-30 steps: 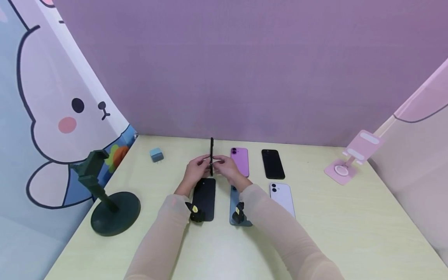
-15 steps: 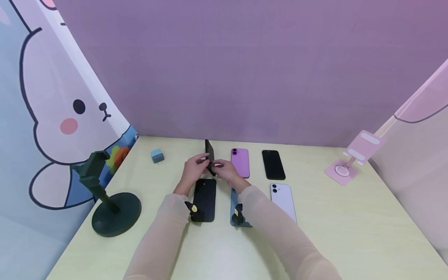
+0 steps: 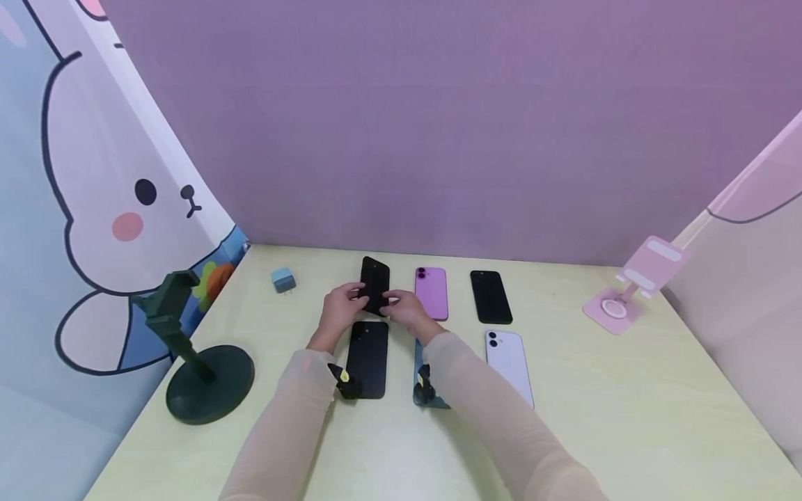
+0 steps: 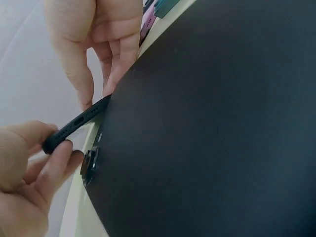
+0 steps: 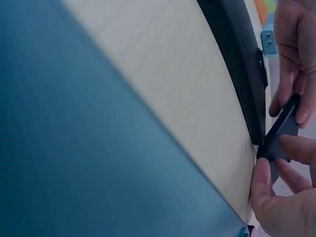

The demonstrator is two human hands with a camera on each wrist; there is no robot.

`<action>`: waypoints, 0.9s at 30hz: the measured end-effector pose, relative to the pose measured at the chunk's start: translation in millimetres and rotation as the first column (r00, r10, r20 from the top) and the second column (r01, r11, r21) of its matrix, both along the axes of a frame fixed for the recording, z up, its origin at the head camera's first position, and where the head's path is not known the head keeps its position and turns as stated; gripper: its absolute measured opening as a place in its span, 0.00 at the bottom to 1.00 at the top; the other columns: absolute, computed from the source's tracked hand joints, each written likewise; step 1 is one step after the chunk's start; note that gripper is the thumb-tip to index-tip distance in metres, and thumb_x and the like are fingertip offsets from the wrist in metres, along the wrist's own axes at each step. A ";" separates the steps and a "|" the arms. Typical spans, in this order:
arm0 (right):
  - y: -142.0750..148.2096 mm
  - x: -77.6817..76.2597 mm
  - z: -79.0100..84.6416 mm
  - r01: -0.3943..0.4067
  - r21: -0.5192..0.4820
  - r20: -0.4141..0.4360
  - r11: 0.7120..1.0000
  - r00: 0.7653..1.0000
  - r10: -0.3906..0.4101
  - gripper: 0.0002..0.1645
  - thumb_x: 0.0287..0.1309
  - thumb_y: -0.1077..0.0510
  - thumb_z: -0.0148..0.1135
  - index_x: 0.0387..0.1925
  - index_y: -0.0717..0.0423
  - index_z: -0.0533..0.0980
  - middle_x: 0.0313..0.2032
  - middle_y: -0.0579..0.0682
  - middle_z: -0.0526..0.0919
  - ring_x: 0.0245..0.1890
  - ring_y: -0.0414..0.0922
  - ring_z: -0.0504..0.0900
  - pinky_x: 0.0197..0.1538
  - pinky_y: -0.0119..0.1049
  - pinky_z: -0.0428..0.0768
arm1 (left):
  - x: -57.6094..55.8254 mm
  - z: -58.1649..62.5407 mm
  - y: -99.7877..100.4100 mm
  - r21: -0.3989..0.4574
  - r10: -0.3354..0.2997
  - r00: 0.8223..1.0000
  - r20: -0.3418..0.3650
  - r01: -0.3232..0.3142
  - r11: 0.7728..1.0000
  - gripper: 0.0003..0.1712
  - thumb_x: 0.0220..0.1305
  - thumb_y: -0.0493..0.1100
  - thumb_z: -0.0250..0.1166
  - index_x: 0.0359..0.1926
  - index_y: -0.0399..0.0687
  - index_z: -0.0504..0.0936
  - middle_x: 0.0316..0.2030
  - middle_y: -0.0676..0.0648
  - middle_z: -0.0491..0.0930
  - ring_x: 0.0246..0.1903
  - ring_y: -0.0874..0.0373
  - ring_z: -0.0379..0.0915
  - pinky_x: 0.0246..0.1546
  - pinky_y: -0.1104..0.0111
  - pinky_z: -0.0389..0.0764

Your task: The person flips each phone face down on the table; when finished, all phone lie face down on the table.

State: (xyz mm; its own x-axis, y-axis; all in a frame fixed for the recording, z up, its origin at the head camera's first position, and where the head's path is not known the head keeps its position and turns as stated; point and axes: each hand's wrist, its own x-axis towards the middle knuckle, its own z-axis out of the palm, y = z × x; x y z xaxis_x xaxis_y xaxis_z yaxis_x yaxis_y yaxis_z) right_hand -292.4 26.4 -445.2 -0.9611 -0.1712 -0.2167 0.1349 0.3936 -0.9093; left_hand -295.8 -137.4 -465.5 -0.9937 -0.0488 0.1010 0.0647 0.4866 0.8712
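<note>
A black phone (image 3: 375,284) stands tilted above the far part of the table, its dark face toward the head camera. My left hand (image 3: 339,309) pinches its left edge between thumb and fingers, and my right hand (image 3: 410,312) pinches the right edge. In the left wrist view the port end of that held phone (image 4: 79,120) shows between both hands. Just below it, a second black phone (image 3: 367,362) lies flat with its camera bump up, under my left wrist. A blue phone (image 3: 421,356) lies partly hidden beneath my right wrist and sleeve.
A purple phone (image 3: 431,296), another black phone (image 3: 491,297) and a white phone (image 3: 509,362) lie flat to the right. A dark green stand (image 3: 207,383) is at left, near a blue charger plug (image 3: 283,280). A pink phone stand (image 3: 617,306) stands far right.
The held phone, edge-on a second ago, has turned so its dark face shows to the head camera, and it leans lower. Both hands have kept their hold and shifted slightly.
</note>
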 end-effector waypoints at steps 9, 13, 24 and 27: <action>-5.3 -5.0 -2.3 -0.005 0.135 -0.053 0.991 0.998 0.012 0.26 0.55 0.67 0.68 0.57 0.59 0.77 0.44 0.58 0.80 0.41 0.48 0.78 0.41 0.35 0.78 | 1.4 -0.2 -10.1 -0.162 0.034 0.999 0.030 -0.029 0.986 0.20 0.61 0.37 0.67 0.53 0.33 0.80 0.43 0.34 0.83 0.43 0.44 0.81 0.45 0.56 0.79; -6.9 -5.7 -2.8 -0.011 0.178 -0.063 0.984 0.998 0.023 0.26 0.55 0.67 0.68 0.57 0.58 0.78 0.45 0.58 0.80 0.44 0.50 0.78 0.44 0.37 0.78 | 2.0 0.8 -11.5 -0.194 0.055 0.996 0.066 -0.041 0.980 0.21 0.61 0.38 0.68 0.54 0.35 0.81 0.41 0.36 0.83 0.39 0.46 0.80 0.40 0.57 0.80; -11.4 -7.3 -0.3 -0.026 0.259 -0.094 0.966 0.994 0.051 0.27 0.53 0.66 0.67 0.58 0.58 0.77 0.44 0.58 0.81 0.42 0.49 0.78 0.43 0.38 0.77 | 0.2 9.5 -8.7 -0.306 0.041 0.989 0.143 0.005 0.952 0.22 0.61 0.37 0.66 0.56 0.33 0.79 0.45 0.35 0.82 0.44 0.46 0.79 0.45 0.57 0.78; -12.6 -6.9 2.3 -0.024 0.274 -0.097 0.962 0.994 0.052 0.28 0.54 0.67 0.66 0.58 0.58 0.77 0.44 0.58 0.82 0.41 0.49 0.78 0.43 0.37 0.76 | -0.3 13.3 -8.0 -0.347 0.030 0.985 0.168 0.030 0.937 0.22 0.62 0.37 0.65 0.56 0.32 0.78 0.46 0.35 0.81 0.45 0.45 0.78 0.47 0.57 0.78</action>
State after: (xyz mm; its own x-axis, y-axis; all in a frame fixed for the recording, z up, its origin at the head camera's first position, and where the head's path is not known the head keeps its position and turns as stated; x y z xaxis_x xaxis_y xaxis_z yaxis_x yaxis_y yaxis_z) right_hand -299.3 13.8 -443.0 -0.9745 -0.1565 -0.1607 0.0266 0.6307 -0.7756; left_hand -296.1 -145.5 -452.2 -0.9976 -0.0406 -0.0564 -0.0675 0.7604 0.6459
